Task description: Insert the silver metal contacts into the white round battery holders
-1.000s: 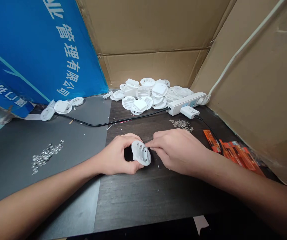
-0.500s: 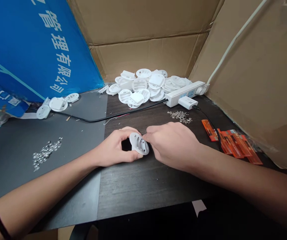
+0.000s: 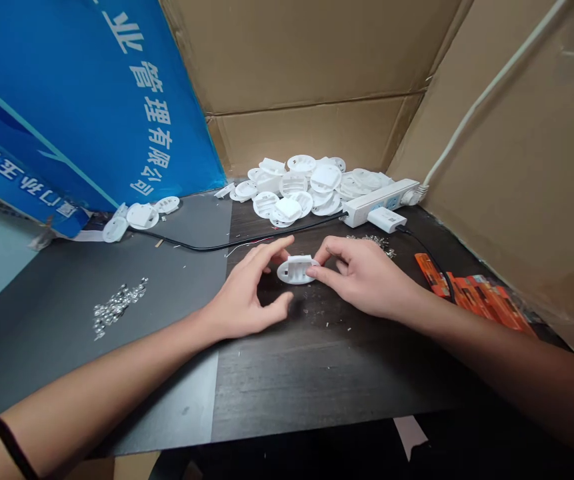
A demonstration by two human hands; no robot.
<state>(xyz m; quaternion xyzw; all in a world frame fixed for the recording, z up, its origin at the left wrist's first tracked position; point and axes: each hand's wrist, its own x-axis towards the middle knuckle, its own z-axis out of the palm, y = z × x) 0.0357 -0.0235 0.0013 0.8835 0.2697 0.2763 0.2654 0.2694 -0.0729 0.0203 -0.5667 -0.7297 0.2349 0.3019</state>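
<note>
A round white plastic battery holder [image 3: 299, 269] with slots in its face is pinched at its right edge by my right hand [image 3: 361, 272], thumb in front and fingers behind. My left hand [image 3: 253, 291] is beside it on the left, thumb and fingers spread wide around a gap. Its fingertips come close to the holder's far left side; whether they touch I cannot tell. Behind my right hand lies a heap of small metal pieces [image 3: 385, 245], partly hidden. More small shiny metal pieces [image 3: 117, 305] lie left of my left arm.
A pile of similar white plastic parts [image 3: 294, 190] lies at the back, with a few more white parts [image 3: 141, 216] at left. A white power strip [image 3: 379, 200] with a plugged-in charger [image 3: 387, 219] stands right. Orange packets [image 3: 487, 300] lie beyond my right arm. Cardboard walls [image 3: 297, 53] enclose the back.
My left hand has let go of the white holder and opened. My right hand now grips its right edge. The holder has turned to face me more level. The view has shifted slightly.
</note>
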